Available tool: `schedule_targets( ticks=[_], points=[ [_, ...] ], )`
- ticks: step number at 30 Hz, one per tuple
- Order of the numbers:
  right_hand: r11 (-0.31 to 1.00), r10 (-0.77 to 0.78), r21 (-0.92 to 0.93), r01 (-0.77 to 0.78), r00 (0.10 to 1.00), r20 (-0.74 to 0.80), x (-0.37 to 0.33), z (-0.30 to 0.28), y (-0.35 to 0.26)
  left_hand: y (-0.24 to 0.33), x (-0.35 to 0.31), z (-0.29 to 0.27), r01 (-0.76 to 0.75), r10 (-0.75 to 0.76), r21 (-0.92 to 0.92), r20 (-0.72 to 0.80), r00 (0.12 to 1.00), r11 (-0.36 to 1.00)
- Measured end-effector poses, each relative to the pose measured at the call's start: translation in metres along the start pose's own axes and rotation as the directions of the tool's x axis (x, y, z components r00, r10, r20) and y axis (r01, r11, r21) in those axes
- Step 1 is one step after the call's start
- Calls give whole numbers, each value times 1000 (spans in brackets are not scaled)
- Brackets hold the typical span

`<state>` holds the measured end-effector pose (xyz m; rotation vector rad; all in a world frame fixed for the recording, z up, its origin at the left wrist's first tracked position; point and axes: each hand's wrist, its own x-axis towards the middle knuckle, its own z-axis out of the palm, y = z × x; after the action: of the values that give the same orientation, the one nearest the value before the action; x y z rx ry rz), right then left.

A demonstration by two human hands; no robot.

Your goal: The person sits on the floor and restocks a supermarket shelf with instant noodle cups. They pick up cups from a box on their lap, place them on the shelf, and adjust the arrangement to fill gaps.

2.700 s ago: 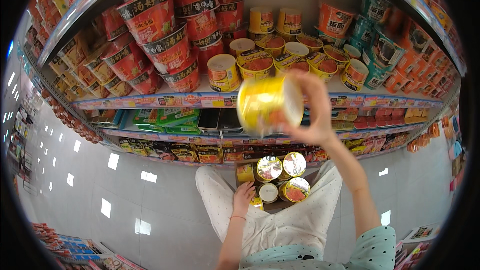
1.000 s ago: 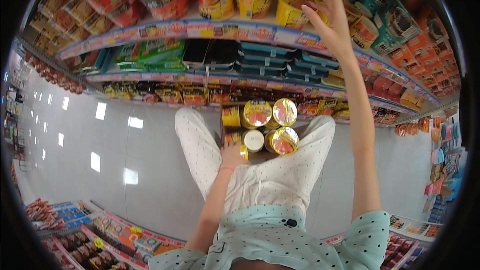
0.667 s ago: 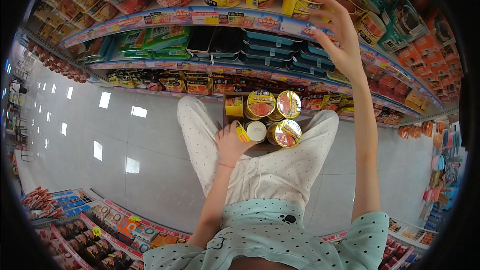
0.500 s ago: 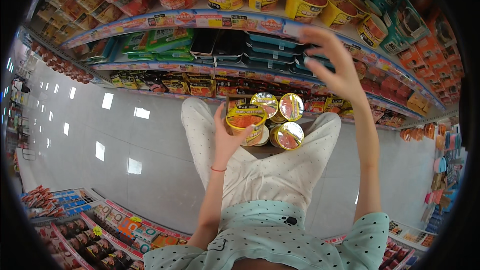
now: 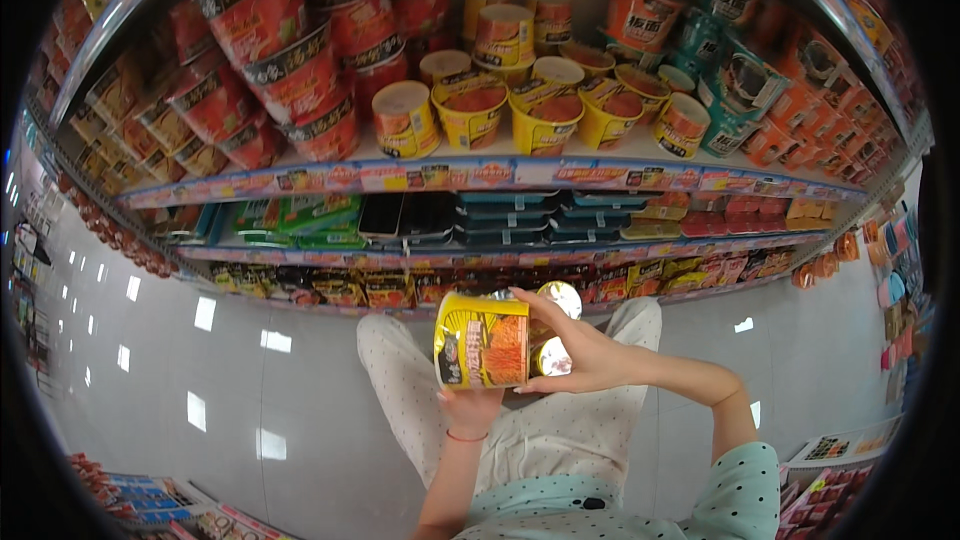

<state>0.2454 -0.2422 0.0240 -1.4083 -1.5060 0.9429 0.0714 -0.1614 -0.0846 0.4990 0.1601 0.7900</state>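
A yellow instant noodle tub [image 5: 482,342] lies tipped on its side above my lap, its printed wall facing up. My left hand [image 5: 472,407] holds it from the near side, most of the fingers hidden behind it. Around its right end my right hand [image 5: 580,352] is closed, thumb on the near side and fingers on the far side. Past the right hand, shiny lids of other noodle tubs [image 5: 562,298] show between my knees; the hand and the raised tub hide most of them.
Ahead, a shelf [image 5: 470,176] carries several yellow noodle tubs [image 5: 470,110], stacks of red tubs [image 5: 300,80] at left, and green and orange tubs [image 5: 745,85] at right. Lower shelves hold flat dark trays [image 5: 510,215] and bagged packets [image 5: 390,288]. Grey tiled floor [image 5: 300,390] lies around my legs.
My right hand has come down from the shelf and gripped the tub. The tub has been lifted and tipped onto its side. My view has risen toward the upper shelf.
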Motion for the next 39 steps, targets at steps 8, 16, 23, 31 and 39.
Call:
schedule_targets(
  ticks=[8,16,23,31,39],
  points=[
    [988,-135,-89,125,985,-111,2,-29,-15,-9,14,-28,-8,-27,257,132,991,966],
    [642,-728,-747,173,444,-523,47,-130,-56,10,47,-48,256,-344,822,-78,936,508],
    [400,-842,-912,-91,357,-405,111,-258,-22,-66,6,-171,-14,-16,983,11,1000,-183],
    [544,-545,-721,-430,472,-693,168,-322,54,-89,-3,-202,41,27,991,-38,999,-127],
    [310,-491,-706,-637,529,-692,187,-325,66,-84,-7,-196,116,-124,990,-126,984,-82]
  ],
)
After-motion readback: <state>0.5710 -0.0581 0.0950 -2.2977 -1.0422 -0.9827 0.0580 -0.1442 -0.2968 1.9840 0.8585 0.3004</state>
